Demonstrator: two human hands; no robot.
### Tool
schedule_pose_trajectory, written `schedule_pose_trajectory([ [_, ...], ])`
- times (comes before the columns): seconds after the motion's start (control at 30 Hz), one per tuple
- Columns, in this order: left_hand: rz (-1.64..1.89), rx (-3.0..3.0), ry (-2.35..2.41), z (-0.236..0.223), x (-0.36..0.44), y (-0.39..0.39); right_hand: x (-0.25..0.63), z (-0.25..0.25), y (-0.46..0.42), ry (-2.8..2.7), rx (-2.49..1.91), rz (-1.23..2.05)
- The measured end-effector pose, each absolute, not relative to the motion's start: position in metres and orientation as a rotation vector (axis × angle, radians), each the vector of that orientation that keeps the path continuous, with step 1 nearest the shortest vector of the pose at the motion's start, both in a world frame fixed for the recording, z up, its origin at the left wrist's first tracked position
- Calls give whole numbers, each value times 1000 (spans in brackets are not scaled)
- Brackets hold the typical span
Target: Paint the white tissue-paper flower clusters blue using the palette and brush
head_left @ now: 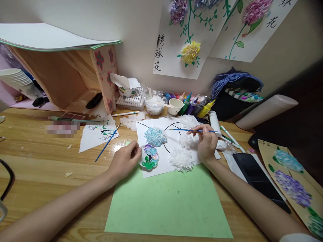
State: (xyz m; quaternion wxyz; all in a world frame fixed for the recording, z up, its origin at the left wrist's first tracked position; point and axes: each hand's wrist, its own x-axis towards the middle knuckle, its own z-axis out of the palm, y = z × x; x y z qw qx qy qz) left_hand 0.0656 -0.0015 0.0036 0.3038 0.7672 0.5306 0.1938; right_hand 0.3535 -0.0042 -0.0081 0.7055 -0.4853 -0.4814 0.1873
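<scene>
My right hand (207, 143) is closed around a thin blue paintbrush (188, 130), held nearly level with its tip pointing left, at the blue-tinted paper flower (155, 136). My left hand (127, 158) pinches the left edge of a small flower-shaped paint palette (149, 158), which carries green, black, purple and blue paint. Beneath is a white sheet (161, 168) with dark painted stems and several ruffled flowers. White paper flowers sit on its right side, one of them (182, 159) near the front. That sheet lies partly over a green sheet (166, 205).
A second blue brush (108, 143) rests by a paint-smeared paper (97, 136) on the left. Behind stand a paper cup (175, 107), a bowl of white scraps (155, 105) and paint bottles (208, 109). A black tablet-like object (259, 178) lies right, near a finished flower picture (292, 181).
</scene>
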Motion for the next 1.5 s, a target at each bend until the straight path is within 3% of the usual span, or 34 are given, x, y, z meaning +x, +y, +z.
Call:
schedule_pose_trajectory([
  [1.5, 531, 2043, 1410, 3, 65, -2, 353, -10, -7, -1249, -1128, 291],
])
